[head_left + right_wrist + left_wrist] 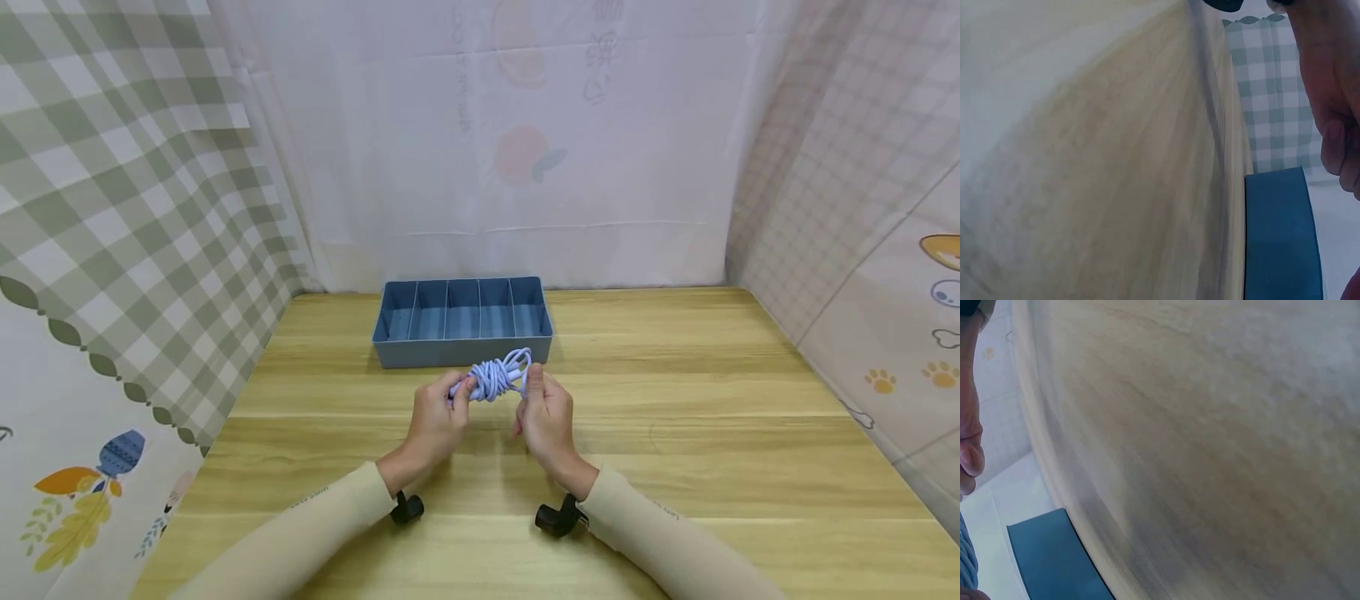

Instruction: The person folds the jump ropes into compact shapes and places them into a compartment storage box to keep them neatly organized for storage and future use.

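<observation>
A light lavender-blue cable [492, 379], wound round itself into a bundle, is held up over the table in front of the box. My left hand [438, 417] pinches the bundle's left end between thumb and fingers. At the right end, my right hand [547, 417] grips the loose loops, thumb raised along them. The left wrist view catches the bundle's coils [966, 556] at its left edge, with the right hand [969, 450] above them. In the right wrist view the left hand [1338, 119] shows curled fingers; the cable is out of sight there.
A blue-grey box [462, 352] with several compartments stands just beyond the hands on the wooden table [712, 417]. Printed cloth [637, 167] hangs behind the table, with checked cloth [135, 125] on the left. A black wrist camera [558, 518] sits under the right wrist.
</observation>
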`<state>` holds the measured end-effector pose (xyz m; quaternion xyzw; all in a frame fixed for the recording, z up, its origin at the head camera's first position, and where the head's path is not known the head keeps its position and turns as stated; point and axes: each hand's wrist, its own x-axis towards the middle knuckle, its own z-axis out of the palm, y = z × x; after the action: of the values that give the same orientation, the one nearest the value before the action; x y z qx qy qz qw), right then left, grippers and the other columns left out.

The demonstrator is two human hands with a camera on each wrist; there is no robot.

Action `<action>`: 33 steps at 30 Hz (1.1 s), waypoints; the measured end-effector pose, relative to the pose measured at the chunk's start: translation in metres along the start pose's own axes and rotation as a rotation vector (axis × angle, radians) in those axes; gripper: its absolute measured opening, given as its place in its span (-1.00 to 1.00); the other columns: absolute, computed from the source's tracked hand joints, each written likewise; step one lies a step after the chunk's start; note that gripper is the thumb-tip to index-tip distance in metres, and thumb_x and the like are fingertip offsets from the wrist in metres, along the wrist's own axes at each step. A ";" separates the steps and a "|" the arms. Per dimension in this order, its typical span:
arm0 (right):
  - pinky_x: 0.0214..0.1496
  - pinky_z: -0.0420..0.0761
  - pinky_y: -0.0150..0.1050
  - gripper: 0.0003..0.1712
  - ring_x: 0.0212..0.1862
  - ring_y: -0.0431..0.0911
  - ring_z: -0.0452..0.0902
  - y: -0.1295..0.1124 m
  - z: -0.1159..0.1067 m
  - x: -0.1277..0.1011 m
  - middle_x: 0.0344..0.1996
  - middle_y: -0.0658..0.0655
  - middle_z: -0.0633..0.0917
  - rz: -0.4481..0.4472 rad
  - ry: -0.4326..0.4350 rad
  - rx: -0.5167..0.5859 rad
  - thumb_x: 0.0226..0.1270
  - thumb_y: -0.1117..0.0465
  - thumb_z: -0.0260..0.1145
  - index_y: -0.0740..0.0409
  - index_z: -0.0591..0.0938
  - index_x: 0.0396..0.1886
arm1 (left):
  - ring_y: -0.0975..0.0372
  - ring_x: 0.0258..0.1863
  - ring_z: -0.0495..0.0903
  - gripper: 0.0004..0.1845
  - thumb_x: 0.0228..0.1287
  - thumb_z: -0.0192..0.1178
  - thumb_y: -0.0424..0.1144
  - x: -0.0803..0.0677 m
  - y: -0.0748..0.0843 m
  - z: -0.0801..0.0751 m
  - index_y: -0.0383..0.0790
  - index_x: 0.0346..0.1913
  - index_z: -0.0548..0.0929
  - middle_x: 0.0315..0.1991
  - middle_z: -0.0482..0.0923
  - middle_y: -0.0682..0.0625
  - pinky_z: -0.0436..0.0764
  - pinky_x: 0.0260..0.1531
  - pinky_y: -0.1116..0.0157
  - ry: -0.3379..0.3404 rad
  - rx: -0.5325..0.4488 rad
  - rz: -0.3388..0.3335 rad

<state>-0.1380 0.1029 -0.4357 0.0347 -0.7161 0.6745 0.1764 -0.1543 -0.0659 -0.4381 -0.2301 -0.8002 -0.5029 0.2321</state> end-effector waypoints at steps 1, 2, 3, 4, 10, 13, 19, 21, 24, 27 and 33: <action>-0.81 0.47 -0.08 -0.39 -0.86 0.17 0.42 0.000 0.000 0.001 -0.90 0.12 0.39 -0.010 0.004 0.002 0.72 0.07 0.00 0.29 0.39 -0.62 | 0.39 -0.67 0.31 -0.87 0.45 0.21 -0.43 0.001 0.000 0.000 -0.35 -0.32 0.65 -0.60 0.46 0.03 0.31 -0.71 0.44 0.000 -0.001 -0.001; -0.80 0.48 -0.06 -0.42 -0.85 0.14 0.44 0.000 0.000 0.001 -0.89 0.17 0.41 -0.010 0.009 0.004 0.68 0.08 0.08 0.31 0.42 -0.61 | 0.39 -0.67 0.31 -0.87 0.45 0.21 -0.44 0.001 0.001 -0.001 -0.35 -0.32 0.65 -0.60 0.46 0.03 0.30 -0.71 0.45 -0.001 0.000 -0.002; -0.79 0.48 -0.06 -0.44 -0.84 0.12 0.45 0.001 -0.001 0.002 -0.87 0.21 0.44 -0.002 0.016 0.001 0.65 0.08 0.14 0.31 0.44 -0.60 | 0.39 -0.67 0.31 -0.87 0.45 0.22 -0.44 0.002 0.001 -0.001 -0.35 -0.32 0.65 -0.60 0.47 0.03 0.31 -0.71 0.45 0.000 0.005 0.002; -0.79 0.48 -0.09 -0.45 -0.84 0.11 0.47 0.001 -0.001 0.002 -0.86 0.24 0.46 0.011 0.026 -0.005 0.62 0.07 0.18 0.30 0.46 -0.59 | 0.39 -0.67 0.31 -0.88 0.44 0.22 -0.45 0.002 0.002 -0.001 -0.36 -0.32 0.65 -0.60 0.47 0.03 0.30 -0.71 0.46 0.002 0.009 0.007; -0.75 0.51 -0.11 -0.44 -0.81 0.10 0.50 0.002 -0.001 0.007 -0.85 0.24 0.51 0.085 0.083 -0.039 0.59 -0.04 0.21 0.20 0.48 -0.60 | 0.39 -0.66 0.33 -0.91 0.41 0.24 -0.47 0.000 0.001 -0.001 -0.37 -0.30 0.65 -0.57 0.52 -0.01 0.34 -0.71 0.46 0.003 0.022 0.038; -0.71 0.58 -0.03 -0.44 -0.81 0.02 0.52 0.004 -0.001 0.011 -0.86 0.19 0.53 0.090 0.123 -0.064 0.61 -0.01 0.17 0.20 0.49 -0.62 | 0.38 -0.63 0.37 -0.92 0.43 0.24 -0.45 -0.001 0.000 -0.001 -0.35 -0.28 0.65 -0.54 0.55 -0.02 0.39 -0.69 0.44 -0.012 0.040 0.046; -0.72 0.60 -0.07 -0.50 -0.80 0.01 0.56 0.010 -0.002 0.017 -0.85 0.18 0.57 0.074 0.171 -0.094 0.58 0.16 0.15 0.26 0.49 -0.64 | 0.36 -0.60 0.41 -0.92 0.44 0.23 -0.44 -0.004 0.000 0.000 -0.32 -0.28 0.63 -0.50 0.59 -0.01 0.43 -0.66 0.44 -0.060 0.074 0.052; -0.74 0.58 -0.15 -0.52 -0.81 -0.02 0.56 0.012 -0.001 0.019 -0.85 0.19 0.57 0.073 0.189 -0.100 0.56 0.19 0.15 0.30 0.50 -0.63 | 0.35 -0.60 0.40 -0.89 0.45 0.22 -0.43 -0.004 0.001 0.000 -0.30 -0.30 0.61 -0.51 0.57 0.00 0.41 -0.65 0.44 -0.083 0.109 0.077; -0.80 0.49 -0.30 -0.52 -0.83 -0.09 0.52 0.015 -0.001 0.022 -0.82 0.24 0.57 0.045 0.226 -0.125 0.56 0.21 0.15 0.30 0.51 -0.64 | 0.34 -0.60 0.39 -0.86 0.44 0.24 -0.43 -0.005 0.003 0.000 -0.27 -0.34 0.56 -0.51 0.53 0.02 0.42 -0.61 0.45 -0.117 0.184 0.174; -0.77 0.39 -0.39 -0.51 -0.80 -0.19 0.46 0.018 -0.002 0.024 -0.79 0.16 0.55 -0.068 0.253 -0.229 0.54 0.25 0.18 0.20 0.48 -0.71 | 0.31 -0.60 0.44 -0.83 0.39 0.28 -0.44 -0.005 0.004 0.000 -0.26 -0.36 0.52 -0.50 0.51 0.01 0.47 -0.60 0.43 -0.137 0.256 0.302; -0.71 0.32 -0.37 -0.49 -0.71 -0.18 0.41 0.021 -0.004 0.026 -0.70 0.05 0.44 -0.264 0.270 -0.340 0.45 0.37 0.20 0.13 0.40 -0.78 | 0.29 -0.60 0.44 -0.83 0.35 0.30 -0.46 -0.004 0.005 -0.003 -0.27 -0.36 0.52 -0.52 0.50 0.01 0.48 -0.61 0.40 -0.112 0.271 0.340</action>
<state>-0.1674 0.1133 -0.4482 0.0074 -0.7784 0.5140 0.3604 -0.1475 -0.0670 -0.4363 -0.3561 -0.8218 -0.3308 0.2974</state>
